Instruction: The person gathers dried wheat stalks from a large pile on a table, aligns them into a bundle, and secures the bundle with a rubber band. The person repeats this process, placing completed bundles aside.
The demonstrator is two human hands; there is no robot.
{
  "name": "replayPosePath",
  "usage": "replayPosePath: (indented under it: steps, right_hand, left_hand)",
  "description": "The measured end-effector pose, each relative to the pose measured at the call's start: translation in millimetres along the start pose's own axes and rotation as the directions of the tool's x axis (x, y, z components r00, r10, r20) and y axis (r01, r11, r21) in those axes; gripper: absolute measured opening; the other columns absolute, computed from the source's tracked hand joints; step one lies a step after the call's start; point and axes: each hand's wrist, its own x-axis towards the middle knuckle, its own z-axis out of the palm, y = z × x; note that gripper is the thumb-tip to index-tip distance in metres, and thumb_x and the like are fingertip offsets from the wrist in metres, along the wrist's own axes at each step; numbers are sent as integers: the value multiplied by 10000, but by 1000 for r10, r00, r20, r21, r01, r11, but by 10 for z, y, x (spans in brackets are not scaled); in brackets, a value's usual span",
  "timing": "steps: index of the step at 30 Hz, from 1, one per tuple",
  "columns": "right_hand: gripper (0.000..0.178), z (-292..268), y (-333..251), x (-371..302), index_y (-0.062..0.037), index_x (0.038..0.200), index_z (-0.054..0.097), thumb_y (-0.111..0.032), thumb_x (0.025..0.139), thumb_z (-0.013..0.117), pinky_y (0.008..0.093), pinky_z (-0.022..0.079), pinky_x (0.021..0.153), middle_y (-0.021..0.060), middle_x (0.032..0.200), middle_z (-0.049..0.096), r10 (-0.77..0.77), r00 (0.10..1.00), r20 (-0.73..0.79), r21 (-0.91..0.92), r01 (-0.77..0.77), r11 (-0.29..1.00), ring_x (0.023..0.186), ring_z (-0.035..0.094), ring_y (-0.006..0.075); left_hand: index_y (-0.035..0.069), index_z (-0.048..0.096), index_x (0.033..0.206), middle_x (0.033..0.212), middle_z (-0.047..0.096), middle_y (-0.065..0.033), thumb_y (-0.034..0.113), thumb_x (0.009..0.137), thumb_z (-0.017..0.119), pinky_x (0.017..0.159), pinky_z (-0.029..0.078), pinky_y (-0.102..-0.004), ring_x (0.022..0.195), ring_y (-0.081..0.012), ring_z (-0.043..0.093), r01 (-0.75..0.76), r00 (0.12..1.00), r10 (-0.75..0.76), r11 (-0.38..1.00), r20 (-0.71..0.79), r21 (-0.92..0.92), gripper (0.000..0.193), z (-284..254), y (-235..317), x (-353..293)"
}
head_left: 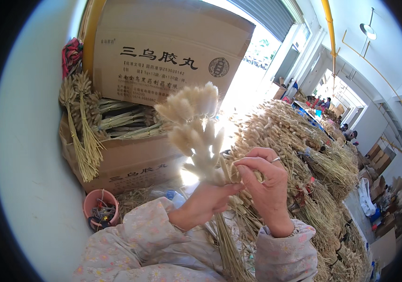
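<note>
A bunch of dried bunny tail grass (189,138), with fluffy cream heads, stands upright in front of me. My left hand (203,204) is closed round its stems just below the heads, and the long straw-coloured stems hang down under the hand. Close beside it on the right, my right hand (268,185) has its thumb and forefinger pinched together at the edge of the bunch. A pale stem or small head seems to be between those fingers, but the fingers partly hide it. A ring is on one finger of the right hand.
An open cardboard box (121,162) with bundles of dried grass stands at the far left. A pink bucket (89,203) holding small items sits below it. On the right, a large heap of dried grass (285,136) runs back along a table. Other people are in the distance.
</note>
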Motion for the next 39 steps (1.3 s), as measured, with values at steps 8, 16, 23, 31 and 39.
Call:
replayPosePath:
  steps: [8,16,23,31,39]
  right_hand:
    - [76,-103,66,-161,9,922,662,-12,870,610,235,425,751,53,985,578,115,993,-11,244,-109,964,863,531,104]
    - [58,-64,160,-293,-5,879,652,-2,823,638,260,466,631,94,888,627,-36,999,16,-97,38,995,725,598,162]
    - [103,36,254,-494,-27,869,653,13,776,671,301,488,613,97,870,635,-145,985,94,-206,162,965,735,621,239]
    - [82,-53,322,-735,-73,861,634,-79,787,670,375,472,641,93,872,632,-45,953,299,-372,160,914,730,612,273]
    - [151,-146,242,-814,-81,924,642,-166,805,681,406,475,710,91,848,652,152,968,198,-425,-55,903,740,635,265]
  left_hand:
    - [137,534,816,528,292,104,158,881,655,417,172,-223,413,-22,242,22,998,-20,998,53,-50,139,-58,32,-12]
    - [78,604,992,512,267,93,170,915,603,418,198,-228,417,-39,240,75,989,-50,979,136,-189,120,-257,37,6]
    - [52,612,1026,512,262,88,214,919,611,421,201,-233,424,-49,224,44,995,-23,974,94,-223,195,-330,-13,56]
    - [15,604,1095,532,292,97,212,931,591,420,184,-244,429,-48,238,11,1000,-4,972,31,-234,257,-344,15,34]
    - [5,603,1115,528,290,93,216,949,565,432,188,-240,440,-41,241,54,993,-35,984,109,-172,271,-241,-23,-1]
